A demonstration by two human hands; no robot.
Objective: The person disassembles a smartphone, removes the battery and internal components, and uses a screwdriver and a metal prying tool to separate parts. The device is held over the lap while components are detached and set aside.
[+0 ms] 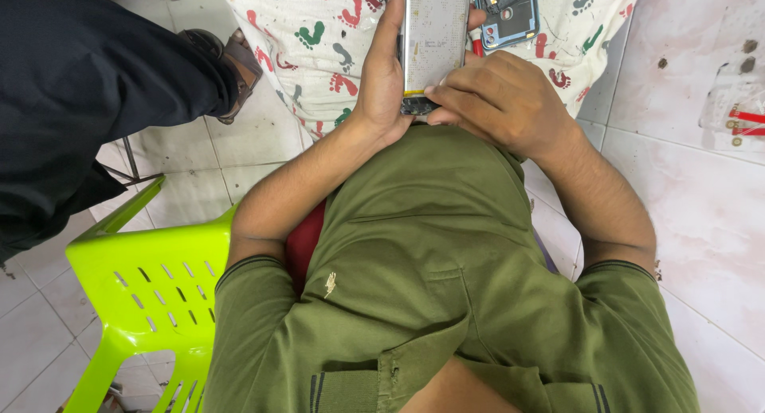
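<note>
Gripping an opened phone (434,39) along its edge, left hand (381,82) wraps it while right hand (502,102), curled, presses fingertips (434,90) on its lower end.

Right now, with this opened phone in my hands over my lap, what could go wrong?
The opened phone is held in the air by your left hand alone at its side; it could slip toward the tiled floor. Your right hand presses at its lower end, so a slip might damage the exposed inside. The back cover lies near the cloth's far edge and may get knocked.
</note>
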